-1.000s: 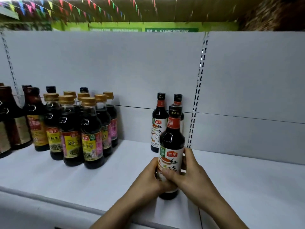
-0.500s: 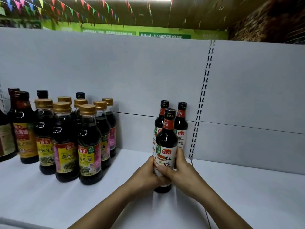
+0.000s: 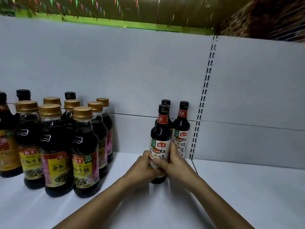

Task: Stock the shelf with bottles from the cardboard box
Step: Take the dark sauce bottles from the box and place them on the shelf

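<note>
With left hand (image 3: 142, 166) and right hand (image 3: 177, 164) wrapped round the front bottle (image 3: 160, 138), a hard shove could topple the two bottles (image 3: 181, 127) behind it.

Bunting: strings of small triangular paper flags (image 3: 76, 3) in red, green, blue and yellow hang overhead, running away across the room.
Ceiling: a dull olive-brown panelled ceiling (image 3: 165, 14) lies above them.
Green band: a bright green wall strip (image 3: 99, 23) shows along the far wall.
Brick wall: a dark reddish-brown brick wall (image 3: 267, 20) stands upper right, blurred.
Gold-capped bottles: dark sauce bottles with gold screw caps and yellow-red labels (image 3: 85, 146) stand upright, packed close together, at the left.
Black-capped bottles: two dark bottles with black caps (image 3: 23, 94) stand behind that cluster.
</note>
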